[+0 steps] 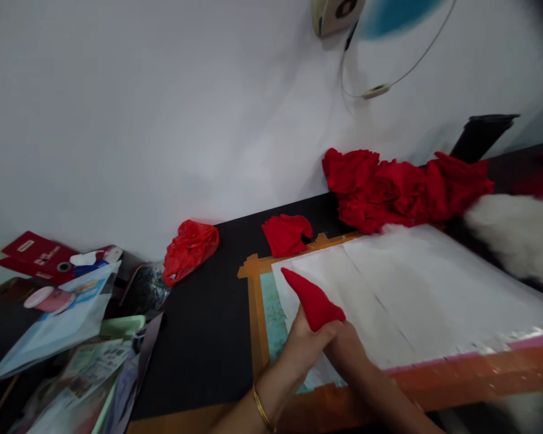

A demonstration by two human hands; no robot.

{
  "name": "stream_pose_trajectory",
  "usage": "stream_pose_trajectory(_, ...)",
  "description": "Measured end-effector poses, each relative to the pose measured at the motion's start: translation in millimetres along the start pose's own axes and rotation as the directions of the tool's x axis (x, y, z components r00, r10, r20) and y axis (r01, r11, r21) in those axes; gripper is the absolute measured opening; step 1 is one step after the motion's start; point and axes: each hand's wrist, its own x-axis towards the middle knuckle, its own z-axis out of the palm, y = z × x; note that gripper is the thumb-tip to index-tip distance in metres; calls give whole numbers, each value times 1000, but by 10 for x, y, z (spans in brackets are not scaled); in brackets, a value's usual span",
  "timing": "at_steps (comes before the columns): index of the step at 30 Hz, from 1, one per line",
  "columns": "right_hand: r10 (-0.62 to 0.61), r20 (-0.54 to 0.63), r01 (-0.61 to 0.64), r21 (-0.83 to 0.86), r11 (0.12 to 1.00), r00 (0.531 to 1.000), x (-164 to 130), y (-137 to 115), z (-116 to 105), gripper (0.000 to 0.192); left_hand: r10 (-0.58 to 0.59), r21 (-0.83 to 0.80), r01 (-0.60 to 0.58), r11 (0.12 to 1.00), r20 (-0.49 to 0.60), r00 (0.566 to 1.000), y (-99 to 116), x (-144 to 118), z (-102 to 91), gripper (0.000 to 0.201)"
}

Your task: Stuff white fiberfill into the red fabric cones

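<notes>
Both hands pinching a red fabric cone over white paper

The left hand [305, 343] and right hand [348, 349] are closing their fingers on the red cone [312, 298], steadying it point-up above the white paper sheet [411, 289] on the counter [203, 325]. A red fabric pile [398, 187], a small red scrap [287, 234] and a red plastic bag [190, 248] are lying well apart, obstructing nothing.

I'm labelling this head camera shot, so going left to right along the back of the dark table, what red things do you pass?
Red box at the far left → red plastic bag → small red fabric piece → big heap of red fabric against the wall. Nearer the camera, both hands hold a red fabric cone.
</notes>
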Motion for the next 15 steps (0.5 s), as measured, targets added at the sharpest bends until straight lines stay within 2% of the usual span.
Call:
stream_pose_trajectory(3, -21, -23, 22, 36, 999, 1000, 41, -98, -144, 34, 3, -143, -4, 990, -7, 1000, 84, 20, -40, 47)
stream_pose_trajectory(8, -77, -134, 98, 158, 983, 988, 96, -294, -351, 30, 11, -292, -63, 954, -178, 984, 213, 176, -78, 55)
stream_pose_trajectory(10, -85, -191, 110, 120, 987, 978, 75, -330, -386, 25, -4, -354, -84, 931, -240, 971, 235, 224, -80, 52)
stream_pose_trajectory(11, -112, -201, 129, 77, 989, 973, 55, -332, -387, 29, -17, -380, -86, 921, -260, 966, 239, 234, -78, 50)
stream_pose_trajectory(12, -144, -194, 152, 26, 988, 970, 34, -325, -375, 33, -27, -399, -83, 913, -262, 965, 240, 234, -74, 49)
stream_pose_trajectory(15, -175, -138, 165, -80, 983, 975, -16, -254, -269, 28, -72, -389, -11, 921, -197, 978, 210, 177, -29, 54)
